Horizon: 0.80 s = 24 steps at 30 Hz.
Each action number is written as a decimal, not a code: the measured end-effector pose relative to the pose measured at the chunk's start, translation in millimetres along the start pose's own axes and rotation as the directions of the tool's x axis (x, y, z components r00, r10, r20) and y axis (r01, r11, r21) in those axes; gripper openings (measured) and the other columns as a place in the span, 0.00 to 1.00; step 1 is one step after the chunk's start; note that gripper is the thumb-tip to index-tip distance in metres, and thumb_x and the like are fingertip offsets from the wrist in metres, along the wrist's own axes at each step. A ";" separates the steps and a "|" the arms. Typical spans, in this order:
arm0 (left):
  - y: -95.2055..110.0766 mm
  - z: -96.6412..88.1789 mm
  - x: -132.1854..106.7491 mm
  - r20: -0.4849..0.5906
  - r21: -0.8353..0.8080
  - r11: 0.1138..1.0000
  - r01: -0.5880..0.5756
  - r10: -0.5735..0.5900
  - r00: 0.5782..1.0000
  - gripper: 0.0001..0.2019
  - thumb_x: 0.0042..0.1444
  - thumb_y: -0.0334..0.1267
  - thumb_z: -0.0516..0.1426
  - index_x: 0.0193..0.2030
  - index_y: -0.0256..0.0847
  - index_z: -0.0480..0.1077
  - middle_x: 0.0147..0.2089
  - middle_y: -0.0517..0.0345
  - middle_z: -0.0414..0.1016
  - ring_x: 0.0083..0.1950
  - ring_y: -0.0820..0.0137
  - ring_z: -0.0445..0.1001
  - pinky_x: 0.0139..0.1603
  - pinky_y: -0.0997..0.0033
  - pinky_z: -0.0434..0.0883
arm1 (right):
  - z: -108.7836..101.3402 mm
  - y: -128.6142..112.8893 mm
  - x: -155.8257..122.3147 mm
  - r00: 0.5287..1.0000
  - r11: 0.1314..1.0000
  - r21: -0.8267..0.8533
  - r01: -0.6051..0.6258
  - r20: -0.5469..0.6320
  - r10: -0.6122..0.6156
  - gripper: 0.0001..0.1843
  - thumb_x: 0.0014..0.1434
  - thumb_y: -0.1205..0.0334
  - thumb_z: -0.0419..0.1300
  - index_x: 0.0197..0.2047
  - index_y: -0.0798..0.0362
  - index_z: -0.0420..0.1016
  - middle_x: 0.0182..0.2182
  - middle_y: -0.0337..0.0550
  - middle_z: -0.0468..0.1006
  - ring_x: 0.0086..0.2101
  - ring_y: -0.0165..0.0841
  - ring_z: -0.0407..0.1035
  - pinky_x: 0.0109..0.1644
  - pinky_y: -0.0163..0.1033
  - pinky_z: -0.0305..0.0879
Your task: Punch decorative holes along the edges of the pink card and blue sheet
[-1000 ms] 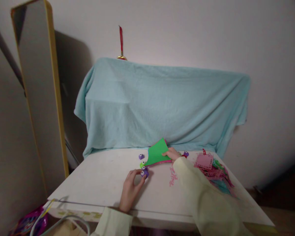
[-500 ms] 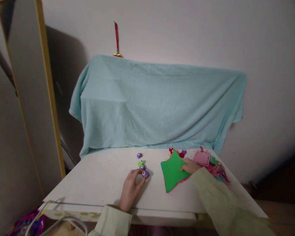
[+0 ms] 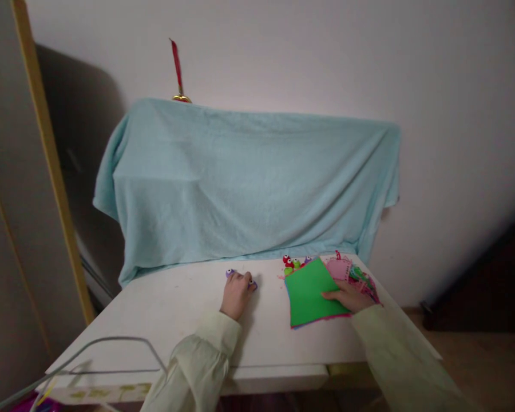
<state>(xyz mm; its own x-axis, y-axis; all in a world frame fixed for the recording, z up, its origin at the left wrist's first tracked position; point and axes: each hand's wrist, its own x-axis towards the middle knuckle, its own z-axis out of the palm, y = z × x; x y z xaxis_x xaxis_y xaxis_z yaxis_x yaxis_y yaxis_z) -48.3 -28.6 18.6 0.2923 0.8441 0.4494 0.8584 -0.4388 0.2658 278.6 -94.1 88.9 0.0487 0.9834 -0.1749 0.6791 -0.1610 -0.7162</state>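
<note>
My left hand [image 3: 236,293] lies over a cluster of small purple punch-like pieces [image 3: 230,273] on the white table [image 3: 171,315], its fingers curled down on them; what it grips is hidden. My right hand [image 3: 347,296] rests on the right edge of a green sheet [image 3: 311,292] that lies flat on the table on top of pink and other coloured sheets. Its fingers press the sheet's edge. Both arms wear pale cream sleeves.
Small red, green and purple pieces [image 3: 292,262] sit behind the green sheet. A heap of pink and green cut-outs [image 3: 352,272] lies at the far right. A light blue towel [image 3: 249,177] drapes something at the table's back. A yellow-framed board [image 3: 47,154] leans at the left.
My right hand has drawn the green sheet from the table's middle to the right and laid it flat. My left hand has slid forward over the purple pieces. The view has swung right.
</note>
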 end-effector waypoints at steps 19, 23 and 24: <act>75.9 76.3 76.1 0.124 -0.311 0.950 0.014 0.026 0.992 0.17 0.49 0.41 0.60 0.45 0.38 0.67 0.44 0.47 0.68 0.46 0.62 0.68 0.45 0.67 0.64 | -27.5 35.9 4.8 0.996 0.987 -0.139 -0.086 0.001 0.087 0.13 0.45 0.64 0.59 0.36 0.53 0.78 0.38 0.46 0.78 0.42 0.40 0.69 0.45 0.39 0.61; 79.5 100.4 76.1 0.053 -0.375 0.927 0.024 -0.005 0.999 0.14 0.50 0.40 0.59 0.42 0.37 0.68 0.41 0.48 0.68 0.44 0.64 0.68 0.43 0.67 0.64 | -38.8 44.1 1.3 0.999 0.996 -0.077 -0.042 -0.007 0.041 0.16 0.47 0.62 0.58 0.40 0.53 0.78 0.40 0.46 0.78 0.43 0.39 0.70 0.45 0.37 0.62; 77.0 102.2 74.6 0.016 -0.401 0.916 0.028 -0.024 1.000 0.13 0.50 0.41 0.58 0.41 0.37 0.69 0.40 0.49 0.68 0.42 0.64 0.68 0.42 0.67 0.64 | -40.7 45.4 2.0 0.999 0.997 -0.067 -0.046 -0.024 0.045 0.16 0.47 0.62 0.58 0.41 0.53 0.78 0.41 0.46 0.78 0.44 0.39 0.69 0.46 0.37 0.62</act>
<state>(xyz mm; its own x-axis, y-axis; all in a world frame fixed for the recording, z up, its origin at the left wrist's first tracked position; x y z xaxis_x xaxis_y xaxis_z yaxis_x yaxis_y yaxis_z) 82.7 32.1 -14.6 0.2786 0.8593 0.4290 0.6253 -0.5013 0.5980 339.3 -96.1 83.5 0.0966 0.9769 -0.1906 0.7235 -0.2004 -0.6606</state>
